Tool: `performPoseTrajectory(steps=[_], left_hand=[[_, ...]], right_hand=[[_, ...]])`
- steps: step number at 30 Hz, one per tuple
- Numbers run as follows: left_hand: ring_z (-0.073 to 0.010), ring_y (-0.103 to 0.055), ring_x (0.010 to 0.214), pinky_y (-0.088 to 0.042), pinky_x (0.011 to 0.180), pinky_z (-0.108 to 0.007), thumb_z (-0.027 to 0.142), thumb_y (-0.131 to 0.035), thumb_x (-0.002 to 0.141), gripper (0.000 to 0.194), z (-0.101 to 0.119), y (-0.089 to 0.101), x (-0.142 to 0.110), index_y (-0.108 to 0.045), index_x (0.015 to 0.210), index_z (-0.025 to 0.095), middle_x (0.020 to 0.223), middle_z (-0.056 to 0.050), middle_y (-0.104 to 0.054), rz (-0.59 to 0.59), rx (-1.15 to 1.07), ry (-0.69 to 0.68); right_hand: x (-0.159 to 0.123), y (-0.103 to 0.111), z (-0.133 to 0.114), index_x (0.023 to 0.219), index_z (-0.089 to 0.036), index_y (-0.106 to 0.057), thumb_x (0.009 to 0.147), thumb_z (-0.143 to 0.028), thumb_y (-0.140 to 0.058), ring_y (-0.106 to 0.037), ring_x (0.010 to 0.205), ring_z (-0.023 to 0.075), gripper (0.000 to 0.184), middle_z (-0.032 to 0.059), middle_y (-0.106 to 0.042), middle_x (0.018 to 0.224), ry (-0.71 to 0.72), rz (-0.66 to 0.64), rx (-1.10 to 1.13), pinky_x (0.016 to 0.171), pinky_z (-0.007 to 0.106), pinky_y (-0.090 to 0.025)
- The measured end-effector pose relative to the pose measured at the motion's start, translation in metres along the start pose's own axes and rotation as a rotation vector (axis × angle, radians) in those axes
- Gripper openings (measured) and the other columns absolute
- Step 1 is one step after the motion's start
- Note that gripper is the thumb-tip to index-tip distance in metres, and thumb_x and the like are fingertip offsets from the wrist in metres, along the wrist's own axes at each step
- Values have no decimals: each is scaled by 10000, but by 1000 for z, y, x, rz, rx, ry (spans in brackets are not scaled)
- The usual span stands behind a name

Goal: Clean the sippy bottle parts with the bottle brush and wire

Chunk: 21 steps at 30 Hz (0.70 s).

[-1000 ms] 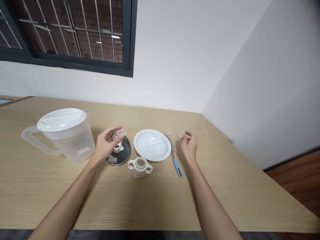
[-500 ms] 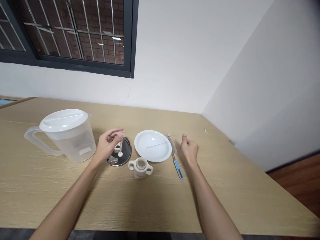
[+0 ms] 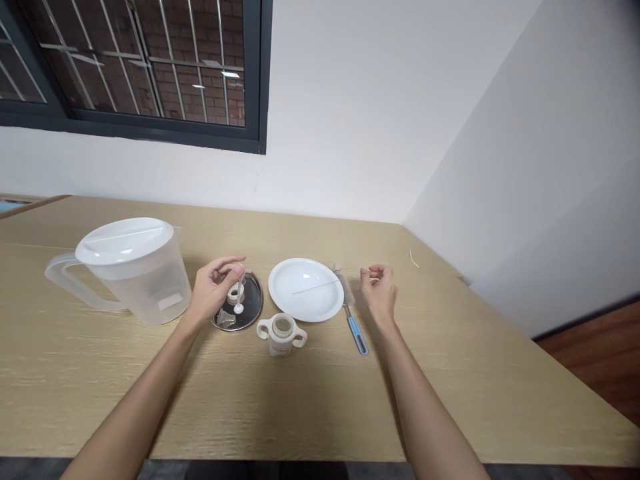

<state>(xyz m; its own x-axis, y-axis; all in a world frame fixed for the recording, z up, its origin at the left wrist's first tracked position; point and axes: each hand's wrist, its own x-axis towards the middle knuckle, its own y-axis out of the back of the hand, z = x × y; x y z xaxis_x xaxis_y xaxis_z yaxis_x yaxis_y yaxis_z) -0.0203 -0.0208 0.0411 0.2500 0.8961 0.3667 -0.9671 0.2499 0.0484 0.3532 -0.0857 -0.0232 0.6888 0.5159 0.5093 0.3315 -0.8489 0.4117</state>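
Between its thumb and fingers, my left hand [image 3: 214,287] pinches a clear straw [image 3: 240,291] with a small white ball end, which hangs over a round metal tray [image 3: 256,308]. On that tray are a white ring-shaped lid [image 3: 233,295] and a clear plastic piece [image 3: 226,319]. My right hand [image 3: 379,291] is closed in a loose pinch, right of a bottle brush [image 3: 357,333] with a blue handle. A thin wire [image 3: 315,288] crosses over the white plate [image 3: 285,303] and runs towards those fingers. An open two-handled cup [image 3: 280,340] stands upright in front of the plate.
A translucent lidded pitcher [image 3: 145,280] stands to the left, close to my left forearm. Towards the back right lies a thin pale strip [image 3: 413,259] on the wooden table [image 3: 210,407]. A wall and a barred window [image 3: 150,67] rise behind it.
The fingers of my right hand have loosened from a tighter fist with the thumb up and shifted slightly. My left hand keeps the straw over the tray, nearly unmoved.
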Motion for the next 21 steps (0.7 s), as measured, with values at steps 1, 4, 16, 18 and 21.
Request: performPoseTrajectory(steps=[1, 4, 16, 18, 21], left_hand=[[-272, -722, 900, -541, 820, -362, 530, -715, 783, 530, -1, 0, 0, -674, 1131, 132, 907, -131, -772, 1, 5, -2], [-268, -721, 895, -540, 817, -362, 521, -710, 790, 523, -2, 0, 0, -671, 1137, 131, 915, -132, -772, -2, 17, -5], [-251, -718, 872, -531, 791, -334, 503, -685, 815, 470, -2, 1, 0, -678, 1118, 144, 869, -105, -774, -5, 142, -30], [-245, -709, 885, -521, 825, -340, 504, -684, 810, 450, -2, 1, 1, -690, 1102, 162, 869, -85, -772, 15, 258, -62], [-234, -697, 903, -504, 881, -345, 500, -681, 803, 423, -1, 0, 1, -698, 1086, 186, 872, -55, -768, 26, 407, -82]], right_hand=[[0, 0, 1, 1030, -165, -571, 820, -492, -552, -568, 595, 162, 389, 73, -683, 862, 4, 0, 9, 641, 291, -415], [0, 0, 1, 916, -173, -618, 805, -500, -572, -577, 574, 152, 348, 68, -693, 862, 20, -21, 34, 649, 291, -435], [0, 1, -3, 900, -150, -615, 935, -539, -354, -562, 597, 172, 469, 100, -689, 833, 19, 1, -9, 646, 294, -408], [-1, 3, -6, 799, -174, -585, 949, -528, -336, -535, 603, 172, 458, 56, -640, 706, 18, 13, -38, 634, 284, -372], [-4, 6, -12, 601, -212, -473, 940, -528, -378, -436, 543, 147, 473, -21, -470, 522, 25, -1, -73, 586, 277, -300]])
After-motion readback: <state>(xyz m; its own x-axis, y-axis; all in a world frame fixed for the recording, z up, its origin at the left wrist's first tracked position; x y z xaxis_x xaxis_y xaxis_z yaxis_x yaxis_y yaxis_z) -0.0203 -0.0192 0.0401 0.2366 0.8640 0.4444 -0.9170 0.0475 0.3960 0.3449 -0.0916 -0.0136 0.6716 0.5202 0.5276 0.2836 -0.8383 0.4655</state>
